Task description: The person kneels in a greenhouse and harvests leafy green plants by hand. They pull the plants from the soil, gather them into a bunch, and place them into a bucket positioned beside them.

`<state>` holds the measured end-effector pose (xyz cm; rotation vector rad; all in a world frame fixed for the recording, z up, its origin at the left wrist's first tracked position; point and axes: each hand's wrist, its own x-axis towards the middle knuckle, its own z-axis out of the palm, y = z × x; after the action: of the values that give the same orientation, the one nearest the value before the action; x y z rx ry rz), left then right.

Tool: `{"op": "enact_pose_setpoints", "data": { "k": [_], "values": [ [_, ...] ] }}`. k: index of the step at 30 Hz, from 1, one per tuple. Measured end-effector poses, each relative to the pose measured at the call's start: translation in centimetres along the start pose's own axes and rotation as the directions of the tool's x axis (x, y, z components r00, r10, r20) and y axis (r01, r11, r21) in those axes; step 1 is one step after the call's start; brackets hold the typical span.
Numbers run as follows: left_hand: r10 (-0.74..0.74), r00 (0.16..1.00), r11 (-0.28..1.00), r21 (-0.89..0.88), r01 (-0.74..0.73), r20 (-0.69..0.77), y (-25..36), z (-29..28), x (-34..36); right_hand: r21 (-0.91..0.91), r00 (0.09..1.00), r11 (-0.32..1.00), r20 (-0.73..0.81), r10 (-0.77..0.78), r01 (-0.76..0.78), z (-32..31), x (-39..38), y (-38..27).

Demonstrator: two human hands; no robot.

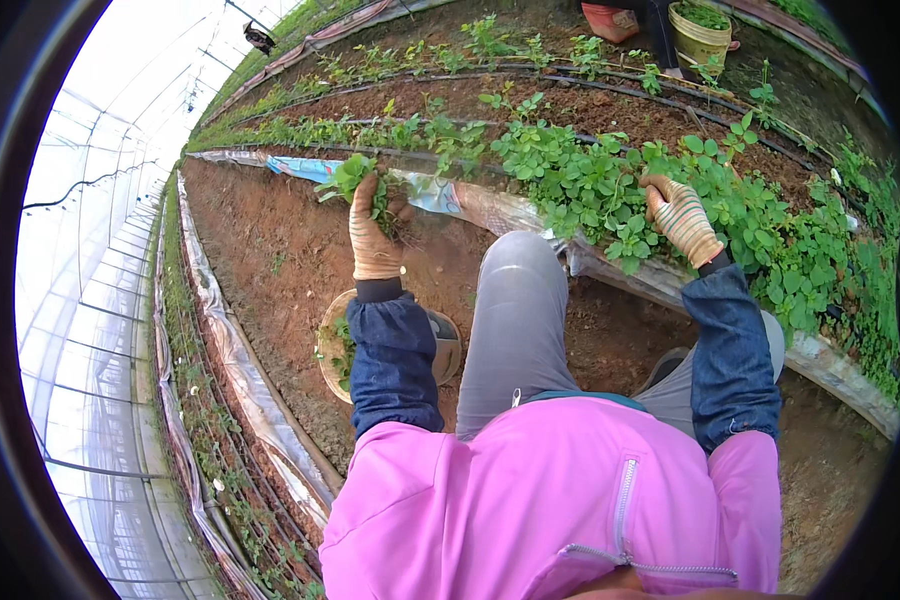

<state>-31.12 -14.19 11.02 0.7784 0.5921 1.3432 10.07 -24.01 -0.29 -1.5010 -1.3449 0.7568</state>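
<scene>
1. Plastic-covered greenhouse (120, 250); reddish soil aisle (270, 265) under and left of the fingers; drip hoses (705, 122) run along the bed beyond them.
2. Left hand (375, 238), in a striped glove: fingers curled round a bunch of leafy seedlings (353, 175), leaves above the fingertips, thin strands, likely roots, trailing beside the palm.
3. Right hand (682, 218), gloved too: fingers bent in at the edge of the standing leafy plants (570, 180). Cannot tell whether they pinch a stem; foliage and glove hide the tips.
4. Plants of that dense row spread left and right of the right fingers; plastic edging (500, 207) passes on the near side, below the fingertips.
5. Round bucket (330, 350), some greens inside, stands below the left fingers, partly behind the forearm.
6. Handling, my judgement: right fingers should take each stem low, near the soil, and draw steadily; a grip on leaves alone would probably tear them.
7. Left fingers do best snug, not crushing, stem ends kept together. Neighbouring stems around the right fingers look tangled; parting them first should spare breakage.
</scene>
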Motion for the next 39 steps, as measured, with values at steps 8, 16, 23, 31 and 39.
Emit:
{"op": "enact_pose_setpoints", "data": {
  "k": [8, 16, 23, 31, 39],
  "values": [
    [0.177, 0.854, 0.983, 0.133, -0.128, -0.489, 8.7, -12.5, -10.2, -0.072, 0.993, 0.99, -0.033, 0.115, -0.117, -1.5, -1.9, 0.1],
    [0.342, 0.762, -0.408, 0.643, 0.648, -0.55, 6.3, -31.5, -18.2, -0.206, 0.999, 0.978, -0.025, 0.038, -0.043, -0.7, -2.7, 1.1],
    [0.47, 0.875, -0.16, 0.964, 0.211, -0.113, 5.3, -22.6, -12.6, -0.104, 0.996, 0.99, -0.003, 0.093, -0.092, -1.4, -4.8, -0.8],
    [0.214, 0.956, 0.357, 0.894, -0.269, 0.202, -1.2, -1.9, -3.7, -0.181, 0.998, 0.984, -0.059, -0.008, -0.003, -2.8, -6.2, 0.7],
    [-0.181, 0.757, 0.36, 0.759, -0.543, 0.628, -14.9, 13.8, -1.0, 0.429, 0.978, 0.89, -0.192, -0.079, 0.156, -11.3, -8.4, -5.7]
  ]
}}
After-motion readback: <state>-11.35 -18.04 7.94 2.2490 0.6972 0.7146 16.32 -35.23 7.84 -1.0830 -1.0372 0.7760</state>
